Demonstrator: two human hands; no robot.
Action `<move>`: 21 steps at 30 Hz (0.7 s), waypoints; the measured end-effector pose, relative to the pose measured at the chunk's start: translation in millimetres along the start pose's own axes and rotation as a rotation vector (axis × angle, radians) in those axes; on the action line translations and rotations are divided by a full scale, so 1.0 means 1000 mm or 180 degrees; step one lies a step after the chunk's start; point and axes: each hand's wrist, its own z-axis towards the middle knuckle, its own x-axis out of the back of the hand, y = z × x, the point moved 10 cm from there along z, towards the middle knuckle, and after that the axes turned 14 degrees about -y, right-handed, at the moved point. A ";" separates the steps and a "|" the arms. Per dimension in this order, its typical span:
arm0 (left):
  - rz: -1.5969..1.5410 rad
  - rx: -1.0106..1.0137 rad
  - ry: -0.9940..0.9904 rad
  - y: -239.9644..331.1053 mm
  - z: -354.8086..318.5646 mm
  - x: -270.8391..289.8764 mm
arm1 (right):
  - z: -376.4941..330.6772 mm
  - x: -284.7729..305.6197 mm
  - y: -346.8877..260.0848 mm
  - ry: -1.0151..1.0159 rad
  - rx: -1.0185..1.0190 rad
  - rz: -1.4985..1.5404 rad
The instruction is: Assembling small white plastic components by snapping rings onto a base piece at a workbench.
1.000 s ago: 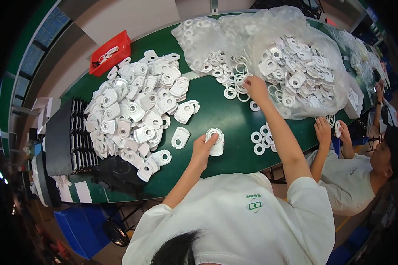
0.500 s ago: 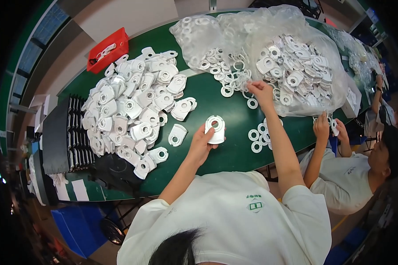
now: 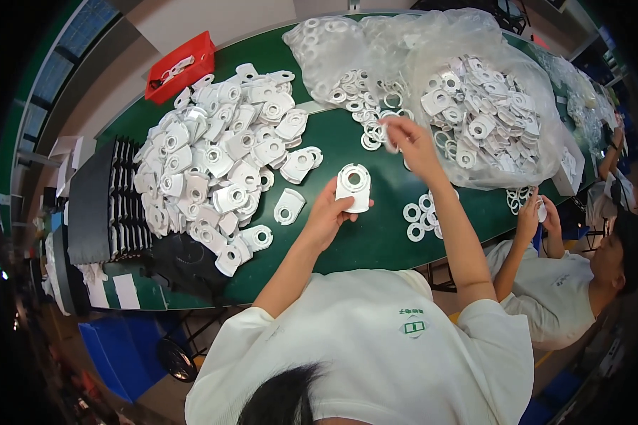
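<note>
My left hand [image 3: 325,221] is closed on a white plastic cover [image 3: 354,200], a flat piece with a round hole towards its far end. It holds the cover upright above the green table [image 3: 354,251]. To the right and farther off, my right hand [image 3: 417,149] pinches a white ring [image 3: 389,137], which is smeared by motion. Just beyond that hand lies a heap of white rings [image 3: 361,99]. More loose rings [image 3: 412,212] rest below my right forearm. Left of my left hand lies a single white cover [image 3: 289,207], beside a large pile of similar covers [image 3: 220,159].
A red bin [image 3: 180,67] stands at the far left, and black stacked trays [image 3: 92,205] at the left edge. Clear plastic bags [image 3: 539,156] with white parts fill the far right. A co-worker [image 3: 563,283] handles white parts at the right.
My right hand has lifted from the ring heap with a ring and moved slightly left and nearer. My left hand still holds the cover, now a little farther out.
</note>
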 end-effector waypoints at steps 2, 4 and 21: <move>0.0074 -0.0002 -0.0014 0.005 0.001 -0.001 | -0.010 -0.037 -0.025 -0.0616 0.0059 -0.0585; 0.0227 0.0018 -0.0007 0.012 0.001 -0.007 | -0.020 -0.071 -0.051 -0.1070 0.0530 -0.1534; 0.0640 0.0193 -0.0275 0.011 0.004 -0.021 | -0.036 -0.091 -0.074 -0.1267 0.1394 -0.2265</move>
